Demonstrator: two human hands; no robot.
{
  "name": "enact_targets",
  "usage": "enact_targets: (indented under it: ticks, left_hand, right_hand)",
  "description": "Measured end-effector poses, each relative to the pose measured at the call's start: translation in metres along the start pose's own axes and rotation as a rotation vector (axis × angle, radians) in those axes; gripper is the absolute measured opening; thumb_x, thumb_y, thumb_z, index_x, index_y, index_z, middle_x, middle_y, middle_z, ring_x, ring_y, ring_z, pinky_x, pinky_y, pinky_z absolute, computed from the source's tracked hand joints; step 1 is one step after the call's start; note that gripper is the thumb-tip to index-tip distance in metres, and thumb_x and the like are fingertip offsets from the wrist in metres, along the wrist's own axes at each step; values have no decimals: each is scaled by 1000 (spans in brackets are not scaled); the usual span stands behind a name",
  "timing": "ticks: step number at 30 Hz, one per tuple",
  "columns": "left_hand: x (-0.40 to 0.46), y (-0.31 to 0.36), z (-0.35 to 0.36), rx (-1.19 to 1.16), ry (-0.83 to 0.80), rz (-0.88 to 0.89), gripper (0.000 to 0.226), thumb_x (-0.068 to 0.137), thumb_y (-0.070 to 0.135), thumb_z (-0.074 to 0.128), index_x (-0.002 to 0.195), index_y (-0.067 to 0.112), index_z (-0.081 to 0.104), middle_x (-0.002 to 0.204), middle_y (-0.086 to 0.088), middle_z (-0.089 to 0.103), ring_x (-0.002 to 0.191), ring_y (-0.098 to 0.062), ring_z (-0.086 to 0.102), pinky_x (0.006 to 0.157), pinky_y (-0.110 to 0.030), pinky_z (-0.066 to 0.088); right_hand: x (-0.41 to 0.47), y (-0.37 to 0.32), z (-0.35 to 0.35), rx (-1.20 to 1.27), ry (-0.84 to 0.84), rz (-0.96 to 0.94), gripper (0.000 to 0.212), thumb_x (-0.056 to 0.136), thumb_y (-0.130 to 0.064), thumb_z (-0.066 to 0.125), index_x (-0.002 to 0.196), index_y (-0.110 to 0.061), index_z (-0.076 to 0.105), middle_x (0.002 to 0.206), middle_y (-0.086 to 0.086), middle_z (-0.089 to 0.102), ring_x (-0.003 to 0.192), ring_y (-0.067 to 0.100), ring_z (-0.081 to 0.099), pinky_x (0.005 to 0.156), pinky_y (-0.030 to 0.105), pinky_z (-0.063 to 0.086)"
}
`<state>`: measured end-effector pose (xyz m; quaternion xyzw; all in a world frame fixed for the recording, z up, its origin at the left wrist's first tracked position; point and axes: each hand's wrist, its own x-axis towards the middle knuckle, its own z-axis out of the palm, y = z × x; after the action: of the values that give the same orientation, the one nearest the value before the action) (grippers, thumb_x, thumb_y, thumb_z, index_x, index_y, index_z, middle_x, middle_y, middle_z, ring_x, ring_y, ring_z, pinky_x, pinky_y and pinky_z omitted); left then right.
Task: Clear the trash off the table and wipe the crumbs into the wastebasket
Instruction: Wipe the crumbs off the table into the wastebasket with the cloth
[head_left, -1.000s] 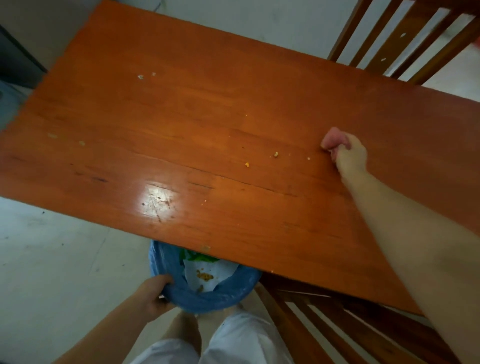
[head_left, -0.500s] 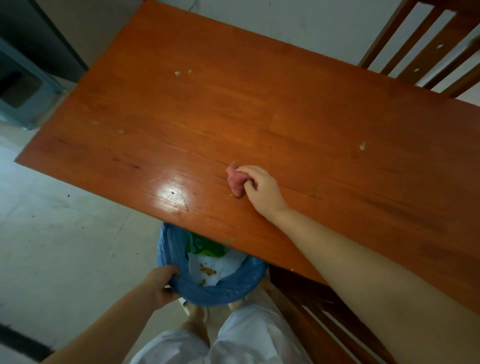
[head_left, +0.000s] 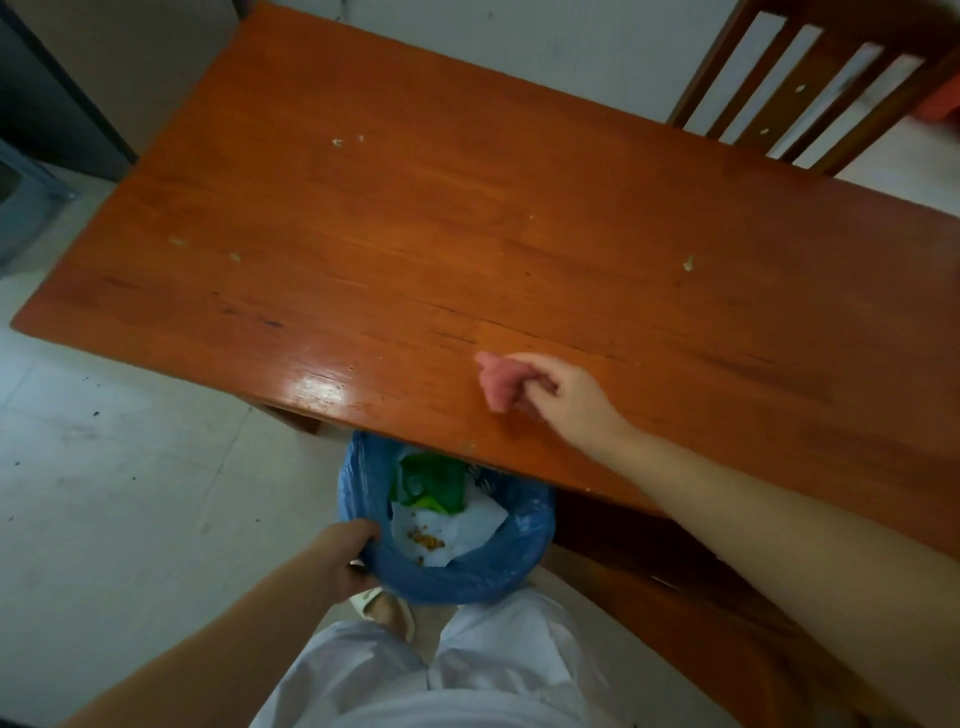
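Now right hand pinches pink cloth on table.
Left hand grips wastebasket rim; chair cut off beyond.

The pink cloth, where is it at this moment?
In the head view the pink cloth is on the wooden table, near its front edge, gripped by the right hand, just beyond the blue-lined wastebasket.

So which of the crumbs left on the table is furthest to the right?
The lone pale crumb on the table, beyond the right hand holding the pink cloth; the other crumbs lie on the left half.
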<state>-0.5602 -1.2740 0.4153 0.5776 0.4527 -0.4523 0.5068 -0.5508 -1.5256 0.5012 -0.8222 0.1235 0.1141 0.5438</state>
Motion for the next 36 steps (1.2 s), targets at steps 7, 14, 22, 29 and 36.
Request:
enact_targets:
  ticks: [7,14,22,29,36]
  left_hand:
    - [8,-6,6,121,-25,19,31,88,-3,44,119,-1,46,108,-19,54,94,-34,55,76,-45,51]
    - [8,-9,8,149,-30,25,23,88,-3,46,111,-1,44,91,-16,53,82,-33,55,78,-46,51]
    - [4,-5,-12,31,0,16,21,89,-5,44,109,-1,44,83,-14,51,70,-28,52,33,-34,50]
    - [1,-3,-26,-100,71,4,24,89,-5,43,113,-1,45,85,-14,53,71,-28,54,35,-32,52]
    - [1,-4,-40,-311,141,3,35,88,-6,43,123,0,44,90,-16,52,71,-28,51,31,-34,50]
  right_hand:
    - [-63,82,-85,-729,102,404,33,86,-15,58,118,-8,51,120,14,53,104,27,53,81,27,39]
    - [-56,51,-22,-763,-12,263,37,84,-26,60,116,-12,48,119,6,54,91,13,53,74,22,46]
    - [-16,7,41,-449,-232,39,17,84,-21,59,94,-14,47,94,-1,51,80,16,54,62,22,40]
    - [72,42,-77,-490,370,224,38,87,-11,50,125,-14,48,121,13,54,108,29,56,91,40,47]
    - [74,30,42,-606,165,-225,45,88,-7,51,132,-18,50,128,9,51,114,27,42,99,38,39]
